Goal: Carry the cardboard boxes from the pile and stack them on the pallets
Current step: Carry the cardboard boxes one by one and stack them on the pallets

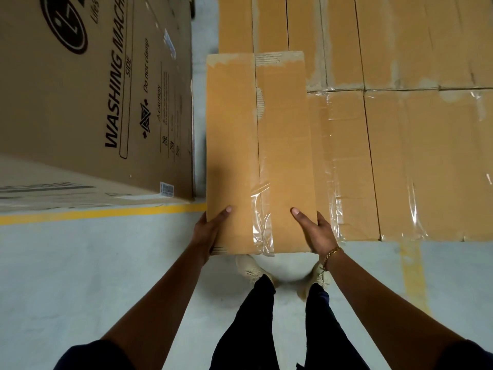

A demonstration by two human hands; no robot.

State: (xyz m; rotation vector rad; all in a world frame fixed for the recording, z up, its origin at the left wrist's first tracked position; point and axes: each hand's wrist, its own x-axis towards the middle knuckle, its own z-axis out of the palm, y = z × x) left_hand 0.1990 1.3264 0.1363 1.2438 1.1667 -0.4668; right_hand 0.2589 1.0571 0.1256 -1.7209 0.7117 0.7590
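Above floor | left hand, right hand grip cardboard box

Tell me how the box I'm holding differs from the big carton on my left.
The held box is plain; the big carton carries black print and a logo. The held box is narrow and much smaller than the big carton. Left hand and right hand grip the held box's near end; the big carton stands on the floor. Both are brown cardboard.

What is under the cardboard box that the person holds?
Under the box, past its near edge, pale shoes and grey floor show. The left hand and right hand grip its corners; fingers underneath are hidden.
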